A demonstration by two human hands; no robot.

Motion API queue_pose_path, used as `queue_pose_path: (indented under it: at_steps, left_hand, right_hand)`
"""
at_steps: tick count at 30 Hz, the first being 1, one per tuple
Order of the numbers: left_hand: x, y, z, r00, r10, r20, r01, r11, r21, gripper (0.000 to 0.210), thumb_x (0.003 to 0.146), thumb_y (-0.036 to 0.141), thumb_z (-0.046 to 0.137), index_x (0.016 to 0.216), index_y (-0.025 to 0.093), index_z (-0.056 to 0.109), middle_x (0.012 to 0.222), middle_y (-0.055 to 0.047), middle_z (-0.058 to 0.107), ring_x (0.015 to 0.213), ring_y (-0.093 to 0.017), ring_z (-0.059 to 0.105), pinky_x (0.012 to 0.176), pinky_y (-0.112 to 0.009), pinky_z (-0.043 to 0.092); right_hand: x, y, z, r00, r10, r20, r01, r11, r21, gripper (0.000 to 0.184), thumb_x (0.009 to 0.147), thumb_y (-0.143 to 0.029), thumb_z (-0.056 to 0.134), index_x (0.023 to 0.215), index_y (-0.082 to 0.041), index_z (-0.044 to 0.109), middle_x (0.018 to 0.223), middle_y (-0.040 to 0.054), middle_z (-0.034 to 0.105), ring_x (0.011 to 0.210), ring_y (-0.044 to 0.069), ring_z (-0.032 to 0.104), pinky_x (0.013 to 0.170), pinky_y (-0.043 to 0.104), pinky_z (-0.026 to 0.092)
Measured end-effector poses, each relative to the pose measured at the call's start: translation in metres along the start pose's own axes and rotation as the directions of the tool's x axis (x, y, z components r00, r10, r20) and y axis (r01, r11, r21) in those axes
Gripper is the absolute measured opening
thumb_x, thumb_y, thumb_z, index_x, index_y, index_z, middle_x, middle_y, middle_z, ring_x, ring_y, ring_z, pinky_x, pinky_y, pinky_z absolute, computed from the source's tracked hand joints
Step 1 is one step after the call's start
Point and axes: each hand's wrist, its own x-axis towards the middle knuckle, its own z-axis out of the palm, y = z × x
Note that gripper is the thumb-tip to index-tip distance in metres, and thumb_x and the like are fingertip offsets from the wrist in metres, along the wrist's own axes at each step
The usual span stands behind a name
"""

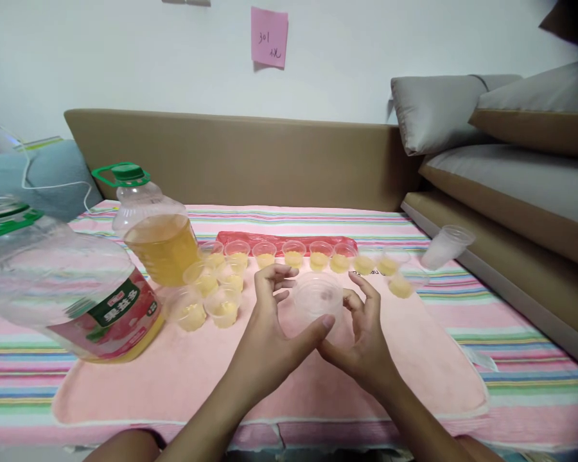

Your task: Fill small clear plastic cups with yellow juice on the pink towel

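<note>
Two bare hands meet in the middle of the view and hold one clear plastic cup between them. The cup is empty and its open mouth faces the camera. The left hand curls its fingers over the cup's left side, and its thumb reaches under the cup. The right hand bends its fingers around the cup's right side. Both hands grip the cup above a pink towel.

At about 12 o'clock from the cup, a row of small cups with yellow oil in them stands in front of a red sheet. At about 10 o'clock, more small filled cups sit in a bunch.

Behind that bunch stands an oil bottle with a green cap, about half full of yellow oil. At 9 o'clock a big, nearly empty bottle lies on its side. Its pink and green label has Chinese writing, turned so I cannot read it well.

At 3 o'clock, well apart, an empty cup leans by the bed edge.

A pink sticky note is on the wall at 12 o'clock. It says "301" with some more marks under it.

A striped cloth lies under the towel.
</note>
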Motion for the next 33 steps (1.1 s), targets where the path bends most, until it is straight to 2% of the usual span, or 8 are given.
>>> queue_pose_path:
  at_steps: [4, 17, 22, 29, 33]
  left_hand:
    - [0.001, -0.003, 0.004, 1.0, -0.014, -0.025, 0.012, 0.997, -0.071, 0.077, 0.079, 0.04, 0.088, 0.133, 0.032, 0.034, 0.142, -0.009, 0.048, 0.138, -0.029, 0.048, 0.119, -0.059, 0.037]
    - [-0.001, -0.003, 0.004, 0.998, 0.006, -0.059, -0.012, 0.996, -0.093, 0.078, 0.08, 0.033, 0.087, 0.135, 0.031, 0.031, 0.132, -0.007, 0.054, 0.132, -0.026, 0.054, 0.119, -0.055, 0.037]
    - [-0.002, -0.001, 0.003, 0.996, 0.013, -0.087, -0.024, 0.991, -0.129, 0.078, 0.08, 0.03, 0.088, 0.134, 0.032, 0.031, 0.133, -0.007, 0.055, 0.132, -0.026, 0.055, 0.118, -0.055, 0.039]
    - [-0.003, 0.014, -0.007, 0.971, 0.105, -0.216, -0.15, 0.968, -0.2, 0.071, 0.083, 0.027, 0.087, 0.129, 0.036, 0.034, 0.135, -0.004, 0.059, 0.14, -0.026, 0.052, 0.123, -0.056, 0.034]
    - [-0.001, 0.027, -0.023, 0.918, 0.238, -0.317, -0.318, 0.92, -0.23, 0.069, 0.083, 0.02, 0.087, 0.128, 0.034, 0.037, 0.131, -0.004, 0.061, 0.137, -0.024, 0.055, 0.116, -0.047, 0.043]
  right_hand:
    - [0.0, 0.001, 0.0, 0.999, -0.035, 0.018, 0.035, 0.999, -0.015, 0.097, 0.086, -0.034, 0.089, 0.159, -0.029, 0.026, 0.128, 0.009, 0.057, 0.12, 0.03, 0.058, 0.108, 0.051, 0.049]
    - [-0.001, 0.004, 0.003, 0.997, -0.077, 0.024, 0.078, 0.996, -0.043, 0.096, 0.086, -0.033, 0.089, 0.159, -0.03, 0.027, 0.129, 0.0078, 0.057, 0.122, 0.029, 0.056, 0.11, 0.049, 0.045]
    - [-0.002, 0.005, 0.002, 0.996, -0.085, 0.017, 0.086, 0.994, -0.062, 0.096, 0.086, -0.035, 0.089, 0.159, -0.03, 0.027, 0.131, 0.0076, 0.057, 0.123, 0.029, 0.056, 0.109, 0.048, 0.047]
    - [-0.002, 0.012, -0.002, 0.996, -0.068, 0.054, 0.074, 0.991, -0.112, 0.102, 0.085, -0.04, 0.093, 0.16, -0.029, 0.025, 0.134, 0.0105, 0.055, 0.13, 0.033, 0.051, 0.116, 0.058, 0.036]
    - [0.005, 0.015, -0.01, 0.998, -0.049, 0.027, 0.052, 0.989, -0.14, 0.105, 0.082, -0.043, 0.094, 0.161, -0.029, 0.026, 0.131, 0.0106, 0.056, 0.129, 0.034, 0.052, 0.113, 0.06, 0.038]
